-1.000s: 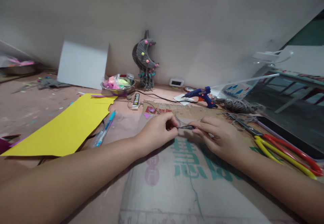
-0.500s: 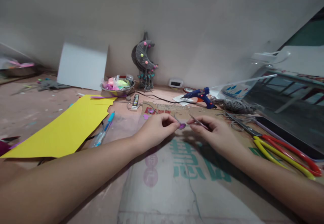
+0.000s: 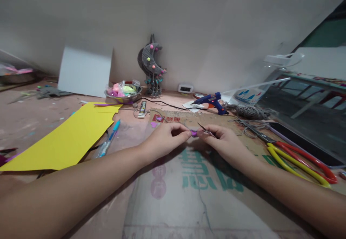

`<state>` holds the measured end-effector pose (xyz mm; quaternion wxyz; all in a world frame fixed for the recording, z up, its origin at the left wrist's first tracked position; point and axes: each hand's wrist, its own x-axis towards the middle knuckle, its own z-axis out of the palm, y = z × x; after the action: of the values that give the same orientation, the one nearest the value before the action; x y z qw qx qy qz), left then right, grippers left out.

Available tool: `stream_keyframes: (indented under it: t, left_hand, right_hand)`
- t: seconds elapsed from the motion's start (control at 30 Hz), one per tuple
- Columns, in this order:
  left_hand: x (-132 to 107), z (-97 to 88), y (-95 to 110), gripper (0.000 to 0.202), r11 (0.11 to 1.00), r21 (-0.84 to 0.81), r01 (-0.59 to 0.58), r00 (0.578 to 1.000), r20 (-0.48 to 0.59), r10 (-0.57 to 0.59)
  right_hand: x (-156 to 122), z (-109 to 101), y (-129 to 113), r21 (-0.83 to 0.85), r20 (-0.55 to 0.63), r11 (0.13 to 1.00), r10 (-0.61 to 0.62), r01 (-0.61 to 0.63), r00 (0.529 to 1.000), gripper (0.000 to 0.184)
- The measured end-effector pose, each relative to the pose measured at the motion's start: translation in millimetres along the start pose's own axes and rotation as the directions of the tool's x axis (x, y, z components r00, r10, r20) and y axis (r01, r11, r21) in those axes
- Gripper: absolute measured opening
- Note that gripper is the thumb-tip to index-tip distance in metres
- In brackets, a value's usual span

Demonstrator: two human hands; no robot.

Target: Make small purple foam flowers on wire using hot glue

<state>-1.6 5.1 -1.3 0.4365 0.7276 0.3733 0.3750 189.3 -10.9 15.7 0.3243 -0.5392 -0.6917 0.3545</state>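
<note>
Between finger and thumb, my left hand (image 3: 169,136) pinches a small purple piece (image 3: 194,133). A thin grey thread (image 3: 186,124) shows just above those fingertips. My right hand (image 3: 221,138) is closed around a thin pointed tool (image 3: 203,127), its tip aimed up and left; its exact kind is unclear. The right fingertips touch or nearly touch the purple piece's right side. Both hands are above a cardboard sheet (image 3: 167,213) with green print. Small purple cut-outs (image 3: 154,124) lie beyond my left hand.
Yellow paper (image 3: 65,138) and a blue pen (image 3: 110,138) lie left. A metal bowl (image 3: 123,98), a grey moon ornament (image 3: 151,61) and a blue glue gun (image 3: 212,101) are behind. Grey yarn (image 3: 248,111), red-and-yellow-handled scissors (image 3: 300,161) and a phone (image 3: 302,141) lie right.
My right fingertips have moved left, closing the gap to the purple piece, which looks turned. The left hand keeps its pinch. The whole view has shifted slightly.
</note>
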Motion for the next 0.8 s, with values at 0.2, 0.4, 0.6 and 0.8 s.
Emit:
stream_keyframes:
  t: [0.2, 0.4, 0.6, 0.8]
  left_hand:
    - [-2, 0.5, 4, 0.021, 0.999, -0.019, 0.032, 0.999, -0.009, -0.032]
    - [-1, 0.2, 2, 0.019, 0.999, 0.029, 0.031, 0.998, -0.062, -0.029]
    - [-1, 0.2, 0, 0.023, 0.997, 0.075, 0.029, 0.999, -0.033, -0.026]
    - [0, -0.2, -1, 0.022, 0.995, 0.104, 0.003, 1.0, -0.029, 0.0]
  right_hand:
    - [-1, 2, -2, -0.109, 0.017, 0.984, -0.143, 0.144, 0.99, 0.028]
    - [-1, -16, 1, -0.514, -0.025, 0.711, -0.571, 0.48, 0.82, 0.029]
    - [1, -28, 6, -0.772, 0.123, 0.358, -0.726, 0.525, 0.676, 0.026]
    - [0, -26, 5, -0.811, 0.219, 0.246, -0.714, 0.531, 0.665, 0.025]
